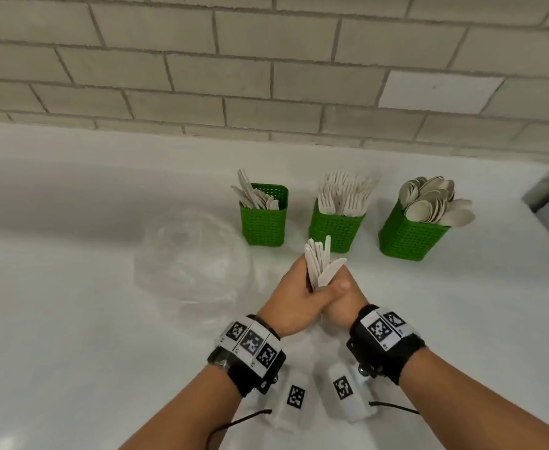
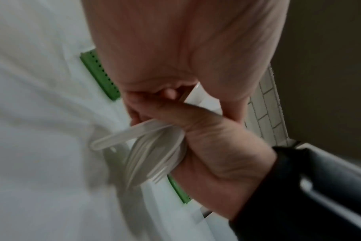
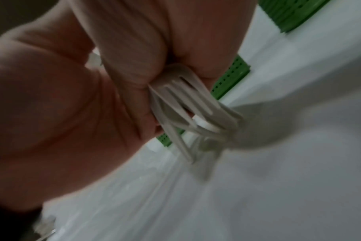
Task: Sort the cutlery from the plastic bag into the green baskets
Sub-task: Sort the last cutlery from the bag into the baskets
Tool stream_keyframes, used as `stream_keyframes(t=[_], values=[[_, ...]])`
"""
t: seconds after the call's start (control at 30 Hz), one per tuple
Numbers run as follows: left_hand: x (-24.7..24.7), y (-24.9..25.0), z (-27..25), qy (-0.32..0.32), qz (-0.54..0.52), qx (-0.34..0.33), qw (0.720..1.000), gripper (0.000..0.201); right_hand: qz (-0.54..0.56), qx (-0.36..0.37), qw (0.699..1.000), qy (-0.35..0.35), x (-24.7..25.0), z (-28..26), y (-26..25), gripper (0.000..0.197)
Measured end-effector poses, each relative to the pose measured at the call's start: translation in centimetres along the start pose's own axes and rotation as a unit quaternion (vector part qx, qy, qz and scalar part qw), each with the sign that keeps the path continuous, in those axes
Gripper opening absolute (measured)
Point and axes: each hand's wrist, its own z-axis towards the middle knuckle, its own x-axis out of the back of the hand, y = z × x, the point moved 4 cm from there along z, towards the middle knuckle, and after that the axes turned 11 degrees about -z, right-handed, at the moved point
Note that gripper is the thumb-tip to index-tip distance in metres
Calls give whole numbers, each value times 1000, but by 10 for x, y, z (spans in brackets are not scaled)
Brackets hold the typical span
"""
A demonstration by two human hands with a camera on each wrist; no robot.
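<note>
- The white counter (image 1: 71, 287) carries everything, and a pale brick wall (image 1: 266, 60) rises behind it.
- The clear plastic bag (image 1: 192, 258) lies crumpled and flat on the counter, left of the left green basket and just left of the hands.
- Three green baskets stand in a row near the wall. The left green basket (image 1: 263, 225) holds a few knives and serves here as the landmark.
- The middle green basket (image 1: 336, 230) stands just right of it, packed with forks, tines up.
- The right green basket (image 1: 409, 238) stands furthest right of it, tilted, crammed with spoons.
- The left hand (image 1: 294, 300) is in front of the landmark basket and a little to its right, fingers curled round a bundle of cutlery, thumb laid across the top.
- The right hand (image 1: 348, 297) is pressed against the left hand, its fingers wrapped round the same bundle from the other side.
- The bundle of cutlery (image 1: 320, 266) sticks up out of both fists, knife-like ends fanned toward the baskets; the right wrist view shows fork tines (image 3: 194, 104) poking out below the fists.
- Two small white blocks with black-and-white markers (image 1: 343, 388) lie on the counter between the forearms, well in front of the landmark basket.
</note>
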Motion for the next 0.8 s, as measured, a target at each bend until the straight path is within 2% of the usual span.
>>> stream_keyframes(t=[0.1, 0.2, 0.3, 0.43, 0.57, 0.7, 0.8], values=[[-11, 1, 9, 46, 29, -11, 998, 45, -43, 35, 998, 37, 11, -6, -6, 13], [-18, 10, 18, 40, 34, -12, 999, 55, -37, 49, 998, 13, 22, -13, -8, 33], [-22, 18, 25, 21, -10, -5, 1000, 29, -24, 65, 998, 6, 33, -17, -11, 54], [-26, 35, 30, 27, -106, 6, 994, 28, -1, 65, 998, -3, 48, -18, -17, 41], [-13, 51, 37, 78, -306, 31, 948, 20, 80, -20, 995, -47, 58, -20, -12, 40], [-2, 63, 39, 79, -355, 4, 932, 17, 125, -24, 987, -98, 55, -25, -24, 31], [3, 66, 40, 69, -380, -17, 922, 15, 154, -22, 985, -75, 55, -22, -35, 37]])
